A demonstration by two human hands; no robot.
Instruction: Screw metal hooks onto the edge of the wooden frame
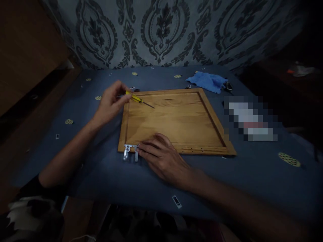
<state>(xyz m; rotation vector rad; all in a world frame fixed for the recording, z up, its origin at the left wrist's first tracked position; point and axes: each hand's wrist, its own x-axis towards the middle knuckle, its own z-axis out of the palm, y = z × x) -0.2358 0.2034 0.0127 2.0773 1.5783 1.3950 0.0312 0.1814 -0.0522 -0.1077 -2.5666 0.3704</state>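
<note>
A wooden panel (174, 117) with a raised frame lies flat on the blue cloth-covered table (106, 168). My left hand (111, 102) pinches a yellow-handled screwdriver (138, 99) over the panel's far left corner, tip pointing right. My right hand (161, 154) rests on the panel's near edge, fingers pressing down beside a silver metal hinge (131, 151) at the near left corner. Small holes show along the near edge to the right of that hand.
A crumpled blue cloth (207, 81) lies past the panel's far right corner, with a small dark object (229, 86) next to it. A blurred white item (249, 119) sits right of the panel. A patterned wall stands behind the table.
</note>
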